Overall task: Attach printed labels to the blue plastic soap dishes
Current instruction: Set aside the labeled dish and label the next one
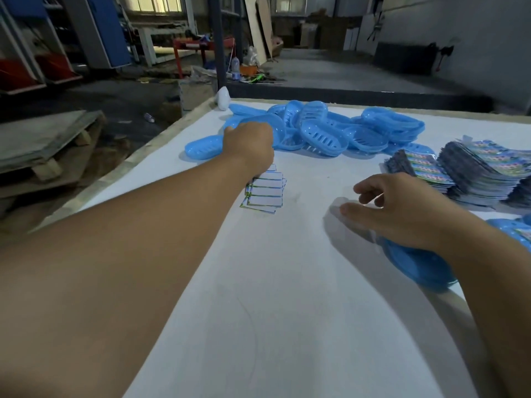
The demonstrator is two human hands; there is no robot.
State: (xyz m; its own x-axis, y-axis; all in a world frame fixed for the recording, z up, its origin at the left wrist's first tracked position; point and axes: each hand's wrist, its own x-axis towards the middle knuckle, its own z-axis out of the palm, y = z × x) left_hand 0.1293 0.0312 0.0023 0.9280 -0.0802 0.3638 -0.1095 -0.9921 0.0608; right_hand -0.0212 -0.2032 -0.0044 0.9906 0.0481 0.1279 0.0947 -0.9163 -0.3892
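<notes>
A heap of blue slotted soap dishes (321, 133) lies at the far side of the white table (287, 282). My left hand (248, 143) reaches into the heap's left end, its fingers curled over the rim of one blue soap dish (273, 123); most of the fingers are hidden behind the hand. Just under that wrist lies a fan of small white labels (265, 192) with green borders. My right hand (402, 209) hovers over the table with loosely spread fingers and holds nothing. Its wrist is above another blue dish (416, 268).
Tall stacks of colourful printed cards (474, 173) stand at the right. A labelled blue dish (517, 229) shows at the right edge. A small white object (223, 99) sits on the table's far left corner. Left of the table the floor drops away, with wooden pallets (43, 145).
</notes>
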